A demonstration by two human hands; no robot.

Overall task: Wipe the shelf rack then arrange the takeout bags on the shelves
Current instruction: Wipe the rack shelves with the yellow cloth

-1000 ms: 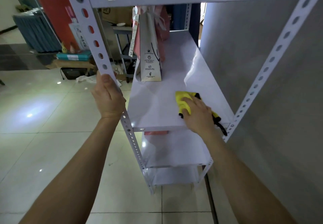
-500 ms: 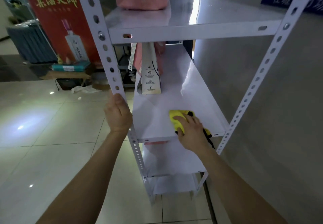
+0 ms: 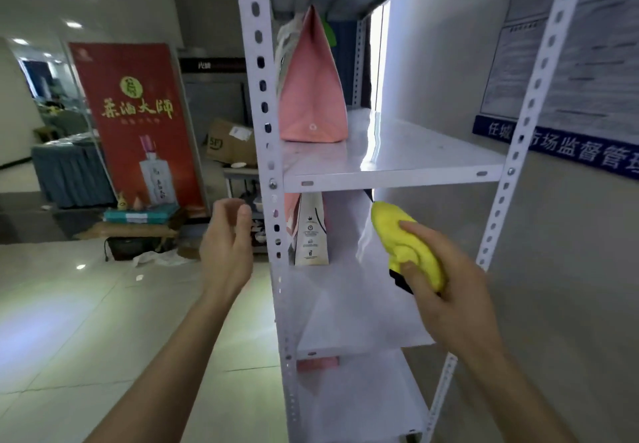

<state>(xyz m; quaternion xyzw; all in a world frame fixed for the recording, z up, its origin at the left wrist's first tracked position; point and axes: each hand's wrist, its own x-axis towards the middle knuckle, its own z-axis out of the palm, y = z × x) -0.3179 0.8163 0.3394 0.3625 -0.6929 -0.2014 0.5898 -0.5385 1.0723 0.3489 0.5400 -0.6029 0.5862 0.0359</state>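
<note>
A white metal shelf rack [image 3: 390, 180] with perforated posts stands against the wall. A pink takeout bag [image 3: 311, 97] stands on the upper shelf at its left. Below it, on the middle shelf, a cream printed takeout bag [image 3: 311, 231] stands upright. My right hand [image 3: 449, 290] grips a bunched yellow cloth [image 3: 404, 242], lifted in the air in front of the middle shelf. My left hand [image 3: 226, 245] hovers just left of the front left post, fingers loosely curved, holding nothing.
A grey wall with a blue notice board [image 3: 567, 145] runs along the rack's right side. To the left lies tiled floor [image 3: 69, 321], with a red banner [image 3: 138, 124], a cardboard box [image 3: 230, 142] and clutter further back.
My right hand has lifted the yellow cloth off the middle shelf. My left hand has let go of the front post. The view has tilted up to the upper shelf.
</note>
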